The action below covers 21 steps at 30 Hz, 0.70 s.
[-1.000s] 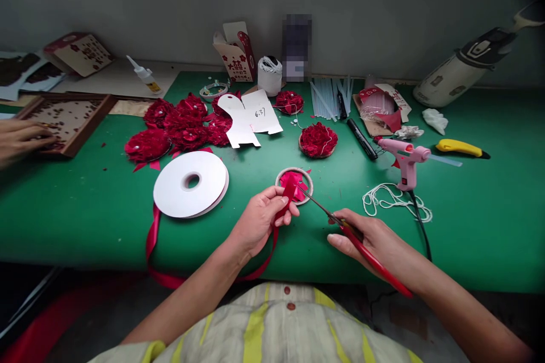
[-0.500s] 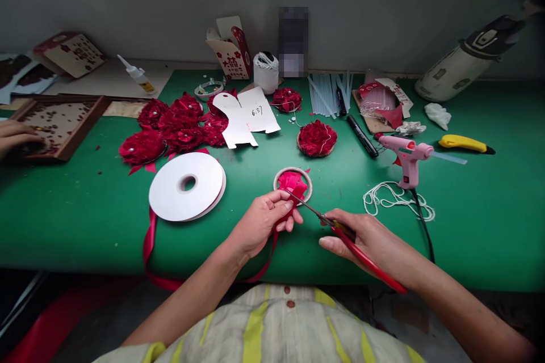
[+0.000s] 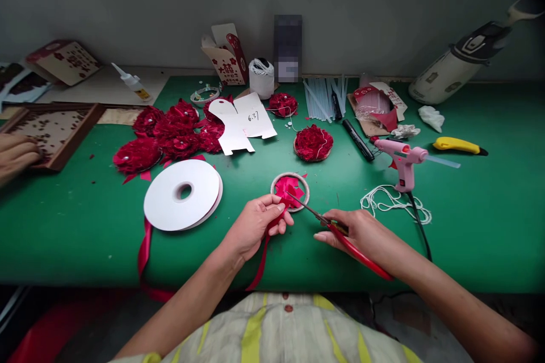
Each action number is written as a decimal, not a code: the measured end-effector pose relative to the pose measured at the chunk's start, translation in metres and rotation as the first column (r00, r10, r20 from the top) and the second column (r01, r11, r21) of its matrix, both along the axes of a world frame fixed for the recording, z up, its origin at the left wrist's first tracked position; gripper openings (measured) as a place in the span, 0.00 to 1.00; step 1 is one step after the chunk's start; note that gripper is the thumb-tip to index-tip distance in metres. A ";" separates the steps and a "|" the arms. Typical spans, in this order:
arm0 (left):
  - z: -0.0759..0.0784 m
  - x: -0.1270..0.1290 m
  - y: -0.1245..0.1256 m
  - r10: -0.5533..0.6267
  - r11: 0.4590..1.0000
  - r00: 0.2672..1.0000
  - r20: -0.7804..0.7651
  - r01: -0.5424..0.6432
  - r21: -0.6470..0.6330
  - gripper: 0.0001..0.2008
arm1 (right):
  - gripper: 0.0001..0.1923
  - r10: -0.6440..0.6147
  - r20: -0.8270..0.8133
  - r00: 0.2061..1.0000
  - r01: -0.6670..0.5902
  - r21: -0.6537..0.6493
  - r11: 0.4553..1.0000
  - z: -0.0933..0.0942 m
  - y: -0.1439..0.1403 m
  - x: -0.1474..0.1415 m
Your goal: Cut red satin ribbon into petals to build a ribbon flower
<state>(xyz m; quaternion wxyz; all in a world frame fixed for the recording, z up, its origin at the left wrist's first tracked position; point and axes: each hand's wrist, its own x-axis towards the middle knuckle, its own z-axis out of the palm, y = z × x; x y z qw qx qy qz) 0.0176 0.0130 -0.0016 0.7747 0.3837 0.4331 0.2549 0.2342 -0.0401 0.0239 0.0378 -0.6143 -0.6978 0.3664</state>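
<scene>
My left hand (image 3: 260, 224) pinches the end of a red ribbon (image 3: 263, 264), which hangs over the table's front edge. In my right hand (image 3: 364, 232) are scissors with red handles (image 3: 361, 254), their blades pointing left past my left fingertips. The blade tips lie over a small cardboard-coloured ring (image 3: 307, 190). Several short red ribbon pieces (image 3: 286, 184) are inside this ring. To the left lies a white ribbon spool (image 3: 164, 195), with red ribbon trailing from its lower edge.
Red fabric flowers (image 3: 179, 119) cluster at the back left beside a white card cutout (image 3: 255, 116). Another flower (image 3: 313, 143) lies behind the ring. A pink glue gun (image 3: 402, 161), white cord (image 3: 383, 198) and yellow cutter (image 3: 457, 145) occupy the right. Another person's hand (image 3: 17, 156) touches a wooden tray (image 3: 70, 144).
My left hand has drawn slightly left and down from the ring. Less ribbon sticks out past its fingertips, and more red shows inside the ring. The whole view has shifted a little.
</scene>
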 end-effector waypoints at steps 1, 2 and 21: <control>0.002 -0.002 -0.001 0.006 1.000 1.000 -0.018 -0.006 -0.014 0.08 | 0.21 -0.008 0.004 1.000 0.008 0.010 1.000 0.000 0.001 0.001; 0.003 -0.003 -0.002 0.010 1.000 0.999 -0.035 -0.011 -0.028 0.09 | 0.20 -0.017 0.004 1.000 0.017 0.020 1.000 0.000 0.001 0.001; 0.016 0.006 -0.028 -0.110 0.994 0.978 0.177 0.107 0.024 0.11 | 0.21 -0.230 -0.528 0.818 0.304 0.057 0.951 0.013 0.001 -0.032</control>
